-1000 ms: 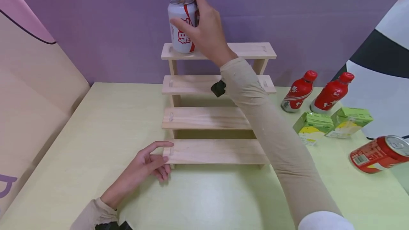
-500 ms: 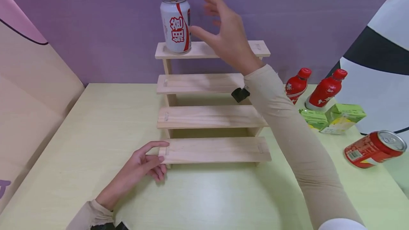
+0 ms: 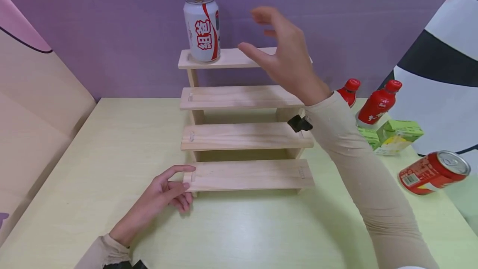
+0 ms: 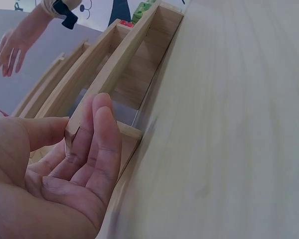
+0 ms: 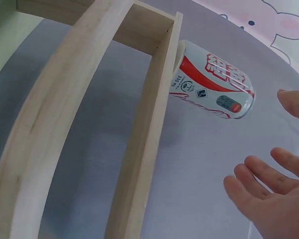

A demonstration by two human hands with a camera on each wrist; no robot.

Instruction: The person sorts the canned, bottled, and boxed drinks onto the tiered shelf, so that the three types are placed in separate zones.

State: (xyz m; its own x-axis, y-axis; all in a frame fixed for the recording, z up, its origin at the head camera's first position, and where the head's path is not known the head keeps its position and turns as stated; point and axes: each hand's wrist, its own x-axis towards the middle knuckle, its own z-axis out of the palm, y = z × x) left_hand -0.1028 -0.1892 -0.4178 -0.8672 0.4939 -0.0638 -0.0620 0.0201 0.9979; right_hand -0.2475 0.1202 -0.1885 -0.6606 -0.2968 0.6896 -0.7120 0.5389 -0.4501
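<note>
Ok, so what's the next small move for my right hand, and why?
I'd probably swing your right hand toward the red can: it holds nothing and is apart from the white can, which stands upright on the top shelf, while your left hand grips the bottom shelf.

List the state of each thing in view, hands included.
White can: upright on the top step.
Wooden stand: upright, four steps.
Left hand: gripping the lowest step's left end.
Right hand: empty, apart from the white can.
Red bottles: capped, standing.
Red can: seemingly standing.
Green cartons: one partly hidden.
</note>
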